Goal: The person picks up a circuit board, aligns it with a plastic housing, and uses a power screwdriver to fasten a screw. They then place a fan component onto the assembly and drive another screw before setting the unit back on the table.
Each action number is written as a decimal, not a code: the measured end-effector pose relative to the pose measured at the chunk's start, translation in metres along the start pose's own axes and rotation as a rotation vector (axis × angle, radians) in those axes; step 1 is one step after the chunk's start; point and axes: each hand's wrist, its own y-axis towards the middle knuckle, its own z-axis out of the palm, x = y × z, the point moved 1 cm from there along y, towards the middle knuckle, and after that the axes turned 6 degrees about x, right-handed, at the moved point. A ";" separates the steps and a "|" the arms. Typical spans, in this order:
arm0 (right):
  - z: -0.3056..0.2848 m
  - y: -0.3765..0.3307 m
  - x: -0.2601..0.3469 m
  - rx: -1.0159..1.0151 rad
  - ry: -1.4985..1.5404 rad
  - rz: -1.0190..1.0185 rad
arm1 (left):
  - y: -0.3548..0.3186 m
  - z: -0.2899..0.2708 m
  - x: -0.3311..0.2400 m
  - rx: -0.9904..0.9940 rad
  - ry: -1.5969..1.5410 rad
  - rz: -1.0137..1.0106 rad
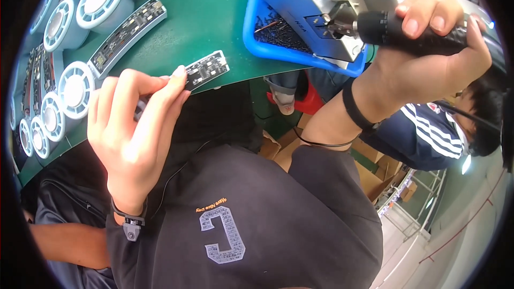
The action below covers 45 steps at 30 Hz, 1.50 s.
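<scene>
My left hand [134,128] pinches one end of a narrow circuit board in a pale housing [208,70] between thumb and fingers. The board's other end points right, over the green table's near edge. My right hand [439,56] is wrapped round a black electric screwdriver [393,31], raised at the upper right. Its tip points left into the pick-up opening of a grey metal screw feeder [297,8]. Whether a screw sits on the tip is too small to make out.
The feeder stands in a blue tray [250,37] holding many small dark screws [278,33]. Round pale-blue parts [101,2] and a curved strip with a circuit board [131,35] lie on the green table [209,10] at left. Another person [423,136] sits at right, near cardboard boxes [369,168].
</scene>
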 end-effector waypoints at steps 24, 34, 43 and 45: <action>0.051 -0.038 -0.029 0.356 0.383 0.047 | -0.008 0.008 0.008 -0.026 -0.010 0.020; 0.056 -0.048 -0.034 0.330 0.234 0.006 | -0.008 0.009 0.011 -0.033 -0.016 0.017; 0.028 -0.030 -0.007 -0.061 0.259 -0.129 | -0.002 0.008 0.006 -0.002 0.035 0.019; -0.002 -0.004 -0.004 -0.183 0.154 -0.229 | 0.000 0.009 0.001 -0.022 0.058 0.034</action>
